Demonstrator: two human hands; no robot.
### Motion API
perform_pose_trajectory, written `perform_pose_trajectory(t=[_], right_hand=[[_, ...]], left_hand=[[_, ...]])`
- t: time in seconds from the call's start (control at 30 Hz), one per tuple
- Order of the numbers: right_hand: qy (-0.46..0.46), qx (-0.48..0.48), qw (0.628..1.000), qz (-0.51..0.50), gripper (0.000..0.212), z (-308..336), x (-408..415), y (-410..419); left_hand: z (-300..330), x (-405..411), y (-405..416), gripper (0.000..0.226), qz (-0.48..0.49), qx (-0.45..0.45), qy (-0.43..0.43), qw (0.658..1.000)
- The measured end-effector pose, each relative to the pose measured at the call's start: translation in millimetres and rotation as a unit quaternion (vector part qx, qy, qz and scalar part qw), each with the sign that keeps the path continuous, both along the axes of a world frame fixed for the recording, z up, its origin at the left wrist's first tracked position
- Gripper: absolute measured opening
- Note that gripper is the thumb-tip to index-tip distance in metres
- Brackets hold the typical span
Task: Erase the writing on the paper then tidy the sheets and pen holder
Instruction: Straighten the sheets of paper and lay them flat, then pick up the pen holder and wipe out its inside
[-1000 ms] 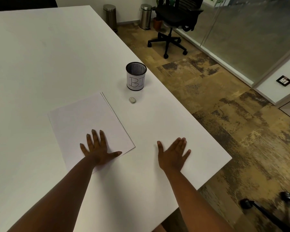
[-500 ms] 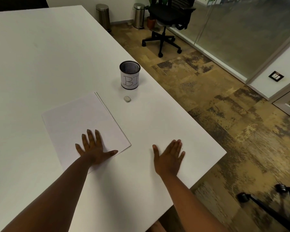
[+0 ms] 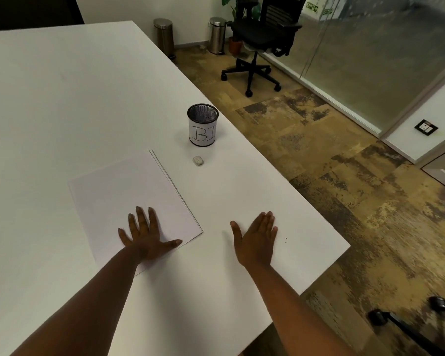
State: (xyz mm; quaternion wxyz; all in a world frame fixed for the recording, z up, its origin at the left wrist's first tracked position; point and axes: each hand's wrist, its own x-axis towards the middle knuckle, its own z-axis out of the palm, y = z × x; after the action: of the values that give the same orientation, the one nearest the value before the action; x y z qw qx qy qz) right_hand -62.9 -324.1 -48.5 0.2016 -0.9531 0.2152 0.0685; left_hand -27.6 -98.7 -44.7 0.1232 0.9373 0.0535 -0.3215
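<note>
I see bare bench across the whole far-left expanse, open for a pass. The sheets lie flat near the middle, no barrier to a sweep above them; my left hand presses their near edge. Between the sheets and my right hand, flat on the bench, runs a bare lane toward the eraser. Just beyond the eraser the holder stands upright, the only tall obstacle, close to the bench's right edge. Right of that edge is open floor.
</note>
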Motion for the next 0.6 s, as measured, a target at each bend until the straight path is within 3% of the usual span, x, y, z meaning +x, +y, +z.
perform_pose_trajectory(t=[0.1, 0.17, 0.23, 0.37, 0.5, 0.6], right_hand=[[-0.061, 0.013, 0.995, 0.082, 0.092, 14.2, 24.6, 7.3], [-0.094, 0.025, 0.985, 0.145, 0.066, 23.8, 44.5, 13.5], [-0.149, 0.048, 0.972, 0.176, 0.052, 34.7, 63.9, 20.1], [-0.191, 0.122, 0.966, 0.125, 0.039, 48.5, 100.0, 25.9], [-0.199, 0.085, 0.967, 0.137, 0.030, 56.4, 138.3, 30.3], [-0.208, 0.094, 0.959, 0.169, 0.037, 66.6, 167.7, 39.2]], left_hand=[[2.5, 2.3, 1.5, 0.109, 0.000, -0.004, 0.021, 1.000], [5.0, 3.9, 1.4, 0.108, -0.002, -0.001, 0.030, 1.000], [7.4, 5.4, 1.6, 0.109, -0.003, 0.003, 0.039, 0.999], [9.2, 9.6, 1.7, 0.111, -0.011, 0.013, 0.068, 0.998], [13.1, 17.6, 1.4, 0.111, -0.023, 0.035, 0.113, 0.993], [16.4, 25.4, -1.3, 0.114, -0.024, 0.047, 0.147, 0.988]])
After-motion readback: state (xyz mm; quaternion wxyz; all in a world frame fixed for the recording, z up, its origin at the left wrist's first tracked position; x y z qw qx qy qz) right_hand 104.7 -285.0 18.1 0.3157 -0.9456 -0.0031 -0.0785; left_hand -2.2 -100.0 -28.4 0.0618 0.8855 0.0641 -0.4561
